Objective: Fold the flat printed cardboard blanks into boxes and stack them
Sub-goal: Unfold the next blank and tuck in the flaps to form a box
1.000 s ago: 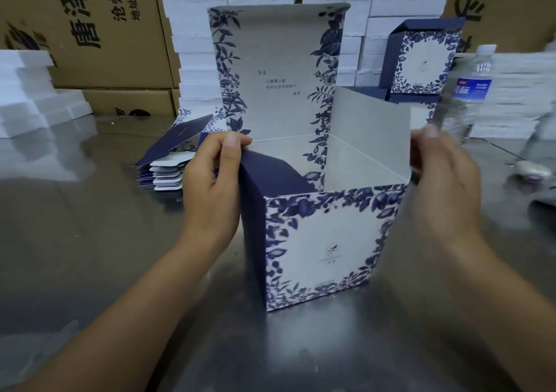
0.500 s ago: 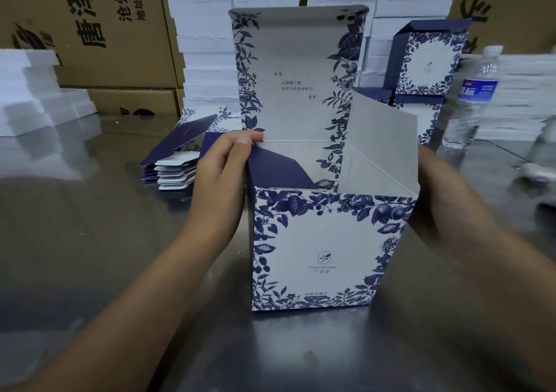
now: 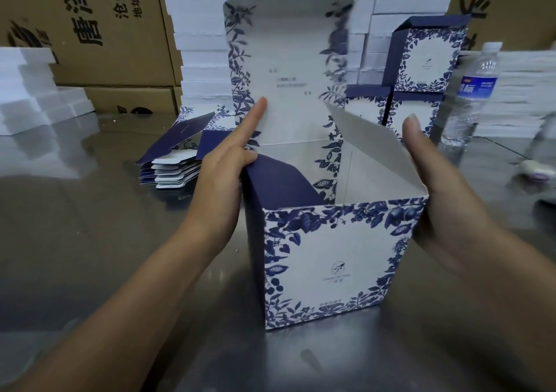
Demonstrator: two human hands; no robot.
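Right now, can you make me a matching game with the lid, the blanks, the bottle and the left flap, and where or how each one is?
Things:
1 lid
2 blanks
3 bottle
4 left flap

Place or state:
A folded inward
B raised open, print inside
C piled left of the box
D right of the box

Pairs: 1-B, 2-C, 3-D, 4-A

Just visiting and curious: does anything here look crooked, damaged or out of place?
Nothing looks damaged. The box stands square, lid and right flap up, mid-fold. Only the pile of flat blanks lies fanned unevenly.
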